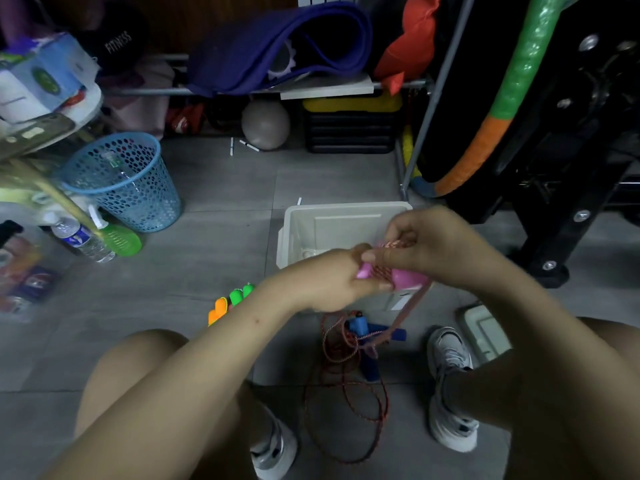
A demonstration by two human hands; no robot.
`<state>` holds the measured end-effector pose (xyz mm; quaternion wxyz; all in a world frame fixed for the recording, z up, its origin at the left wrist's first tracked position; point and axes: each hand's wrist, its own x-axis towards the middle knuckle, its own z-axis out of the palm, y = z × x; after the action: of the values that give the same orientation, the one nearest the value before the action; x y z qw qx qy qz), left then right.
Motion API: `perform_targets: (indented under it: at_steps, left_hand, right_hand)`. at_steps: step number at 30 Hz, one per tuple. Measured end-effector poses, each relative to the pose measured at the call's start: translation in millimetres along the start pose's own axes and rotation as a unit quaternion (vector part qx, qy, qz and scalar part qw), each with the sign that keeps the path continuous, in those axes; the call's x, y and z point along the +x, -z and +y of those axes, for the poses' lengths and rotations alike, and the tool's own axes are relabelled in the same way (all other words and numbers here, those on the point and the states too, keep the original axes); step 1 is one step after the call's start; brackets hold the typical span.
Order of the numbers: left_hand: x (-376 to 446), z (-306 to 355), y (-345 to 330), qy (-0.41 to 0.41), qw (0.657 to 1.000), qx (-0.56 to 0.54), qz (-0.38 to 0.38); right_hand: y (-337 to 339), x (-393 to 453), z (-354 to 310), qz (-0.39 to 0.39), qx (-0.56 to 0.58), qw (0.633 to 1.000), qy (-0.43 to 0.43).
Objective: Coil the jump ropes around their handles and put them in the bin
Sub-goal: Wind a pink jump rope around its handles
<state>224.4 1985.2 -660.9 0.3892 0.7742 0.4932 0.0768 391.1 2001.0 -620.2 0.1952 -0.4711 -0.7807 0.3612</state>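
My left hand (329, 278) grips the pink handles (408, 278) of a jump rope over the near edge of the white bin (311, 216). Red-and-white cord is wound round the handles. My right hand (433, 244) pinches that cord just above them. The loose pink-red cord (408, 306) hangs from the handles to the floor. A second rope with blue handles (367, 332) lies on the tiles below, its red cord (346, 403) spread in loops between my feet. Green and orange handles (228, 303) lie left of my left wrist.
A blue mesh wastebasket (124, 181) stands at the left, with a green spray bottle (114, 237) and a water bottle (79, 240) beside it. A shelf rack with a purple mat (277, 46) is behind. Black gym equipment (554, 133) fills the right. A white lid (485, 330) lies beside my right shoe.
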Motion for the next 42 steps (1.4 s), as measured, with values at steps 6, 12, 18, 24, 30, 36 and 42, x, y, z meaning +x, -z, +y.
perform_targets:
  at_steps: [6, 12, 18, 24, 30, 36, 42]
  left_hand:
    - [-2.5, -9.2, 10.4, 0.018, 0.981, -0.127, -0.147]
    - [-4.9, -7.2, 5.1, 0.025, 0.972, -0.151, -0.18]
    - [-9.5, -6.8, 10.5, 0.018, 0.976, -0.144, -0.162]
    - [-8.5, -2.5, 8.0, 0.074, 0.946, -0.276, -0.155]
    - [-3.2, -2.9, 3.0, 0.084, 0.99, -0.115, -0.022]
    - [-6.8, 0.9, 6.8, 0.077, 0.991, -0.112, -0.022]
    - [-10.8, 3.9, 12.4, 0.087, 0.987, -0.118, -0.059]
  right_hand:
    - [29.2, 4.8, 11.7, -0.059, -0.056, 0.996, 0.037]
    - [-3.7, 15.1, 29.2, -0.038, -0.039, 0.995, 0.086]
    - [-26.7, 3.8, 29.9, -0.046, -0.074, 0.994, 0.07]
    - [-24.1, 7.8, 30.5, -0.012, -0.078, 0.994, 0.077]
    - [-26.2, 9.9, 30.5, 0.053, -0.21, 0.974, 0.066]
    - [-25.3, 6.9, 28.4, 0.074, -0.14, 0.986, 0.043]
    - [-21.8, 2.5, 30.2, 0.018, -0.035, 0.998, 0.051]
